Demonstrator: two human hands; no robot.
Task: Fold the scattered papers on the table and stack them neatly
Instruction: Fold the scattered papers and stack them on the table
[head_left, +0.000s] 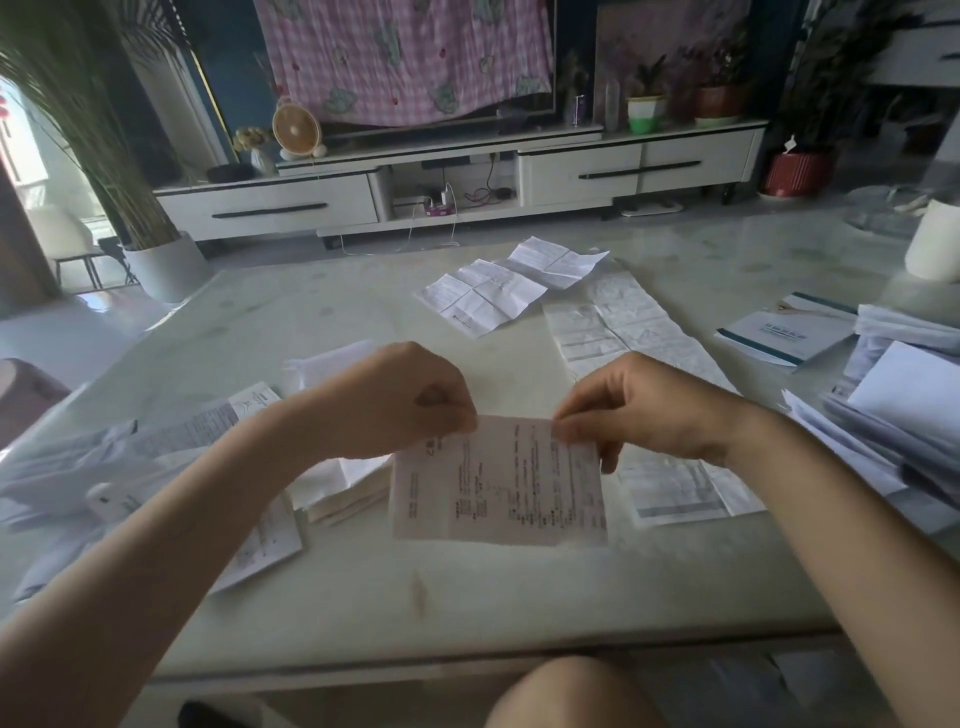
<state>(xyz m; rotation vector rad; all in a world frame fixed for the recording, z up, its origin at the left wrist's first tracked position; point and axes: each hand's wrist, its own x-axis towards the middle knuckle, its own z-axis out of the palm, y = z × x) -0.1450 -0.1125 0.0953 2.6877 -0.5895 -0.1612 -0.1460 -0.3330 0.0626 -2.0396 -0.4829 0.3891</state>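
A printed paper sheet (498, 480) hangs upright above the pale table (363, 597), held by its top edge. My left hand (400, 400) pinches the top left corner and my right hand (639, 405) pinches the top right corner. Under my left hand lies a small stack of folded papers (343, 488). Creased open sheets (509, 286) lie farther back in the middle, and a long crumpled sheet (634, 327) runs toward my right hand. Another printed sheet (680, 491) lies flat beneath my right wrist.
Loose papers (104, 467) spread along the left table edge. At the right stand a tall heap of papers (904, 410), a booklet (789, 332) and a white roll (935, 244). A TV cabinet (467, 176) and potted plants stand beyond the table. My knee (571, 696) shows below the front edge.
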